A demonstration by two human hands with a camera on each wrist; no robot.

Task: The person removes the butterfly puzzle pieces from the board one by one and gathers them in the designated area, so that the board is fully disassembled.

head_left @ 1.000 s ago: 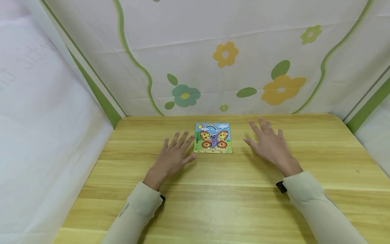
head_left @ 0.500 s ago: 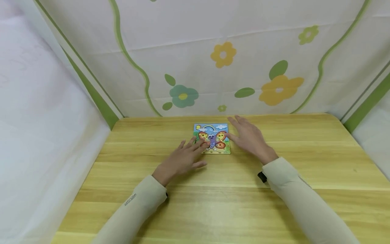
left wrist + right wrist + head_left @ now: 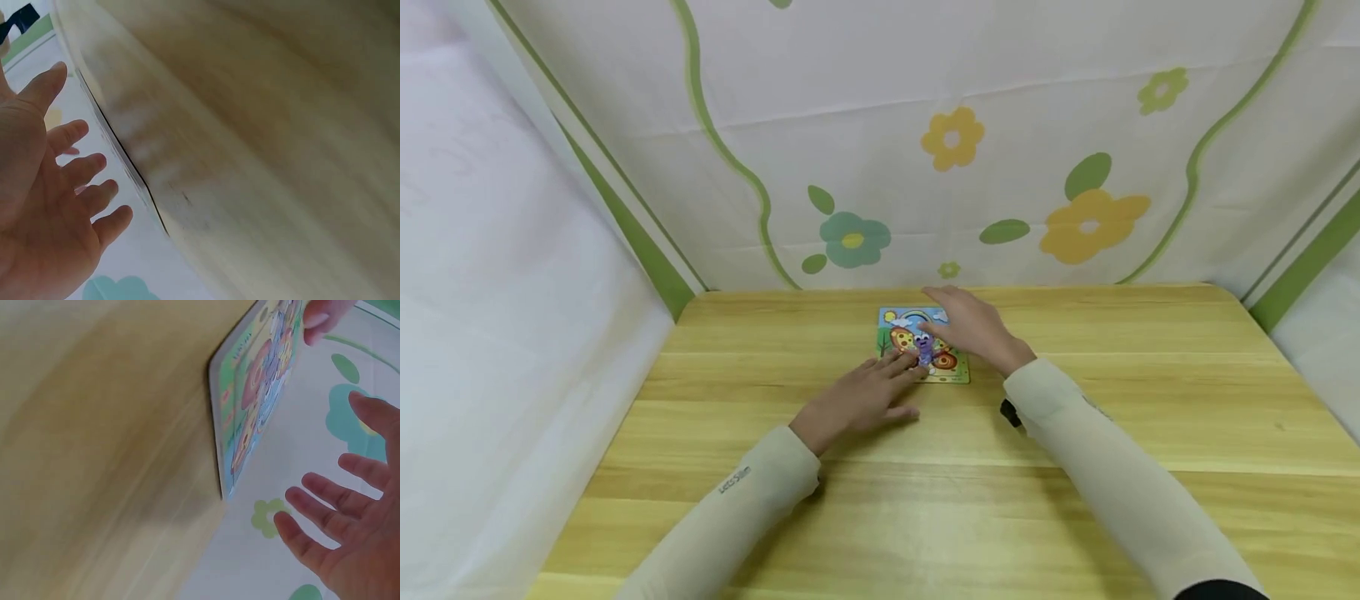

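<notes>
A square picture board [image 3: 922,343] with a purple butterfly, rainbow and sun lies flat near the table's far edge. Over its lower left part reach the straight fingers of my left hand [image 3: 861,398]; whether they touch it I cannot tell. My right hand [image 3: 977,327] is held above the upper right corner, hiding part of the picture. In the right wrist view that hand [image 3: 350,512] has spread fingers and stays apart from the board [image 3: 259,387]. Relaxed, slightly bent fingers of the left hand [image 3: 56,194] show in the left wrist view, holding nothing.
The wooden table [image 3: 925,500] extends all around the board. A white cloth with printed flowers [image 3: 853,237] hangs right behind the table's far edge, and another white cloth [image 3: 512,292] hangs along the left side.
Both hands have moved inward from either side of the board until they are over it. The left moved right, the right moved left. The board has stayed in place.
</notes>
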